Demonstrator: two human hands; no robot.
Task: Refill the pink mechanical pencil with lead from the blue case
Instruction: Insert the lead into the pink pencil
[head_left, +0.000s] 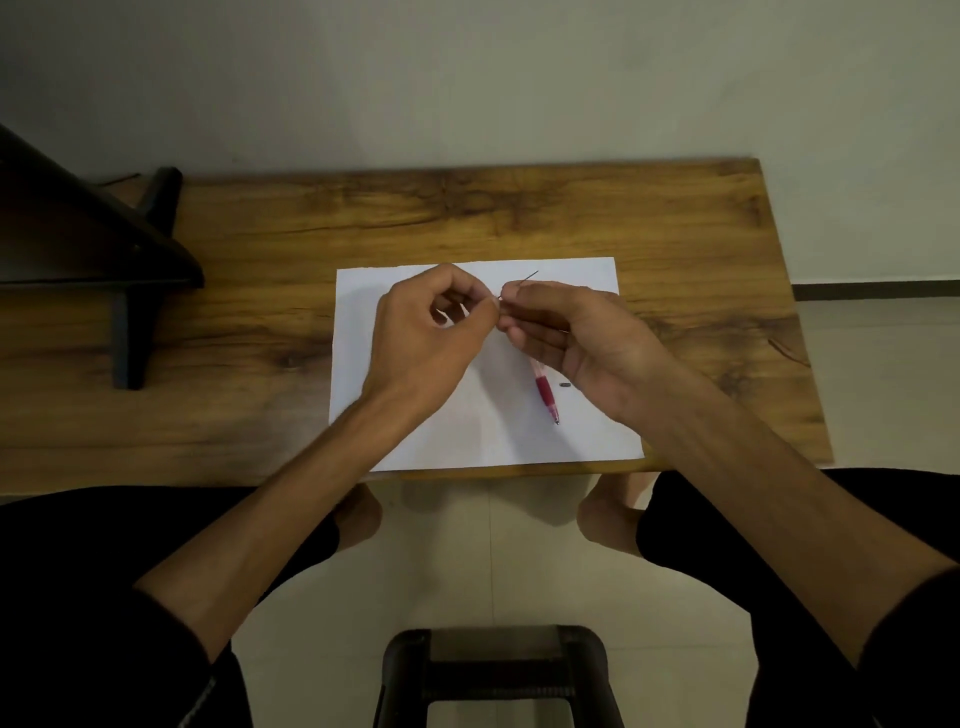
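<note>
The pink mechanical pencil lies on the white paper, tip toward me, its upper end hidden under my right hand. A thin dark lead slants up and to the right from my right fingertips, which pinch it. My left hand hovers beside it with thumb and forefinger pinched at the lead's lower end, so the two hands touch. A small dark piece rests on the paper just right of the pencil. No blue case shows; the curled fingers hide whatever else they hold.
The paper lies near the front edge of a wooden table. A dark stand occupies the table's left side. A black stool stands on the floor between my knees.
</note>
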